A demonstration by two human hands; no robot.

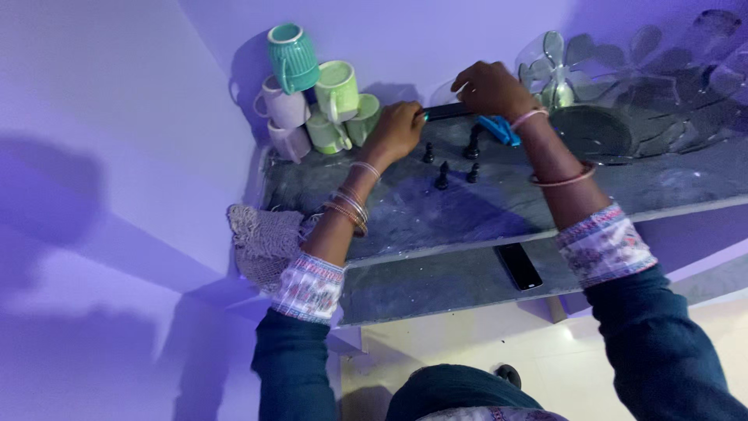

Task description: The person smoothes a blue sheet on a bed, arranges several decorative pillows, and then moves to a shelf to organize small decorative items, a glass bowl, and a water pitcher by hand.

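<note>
Grey stone formed the upper shelf (pixel 483 210), and everything else sat relative to it. Both hands reached to the back of that shelf and gripped a thin dark flat board (pixel 448 111) between them: the left hand (pixel 397 129) was closed on its left end, the right hand (pixel 491 87) on its right end. Just in front of the board, five small black chess pieces (pixel 456 162) stood upright and loosely scattered, none yet on the board. A blue clip-like thing (pixel 499 129) lay beside the right wrist. Stacked green and white mugs (pixel 312 97) filled the shelf's left corner, a dark round plate (pixel 596 131) lay to the right, and a knitted cloth (pixel 265 242) hung off the left edge. On the lower shelf lay a black phone (pixel 520 267).
</note>
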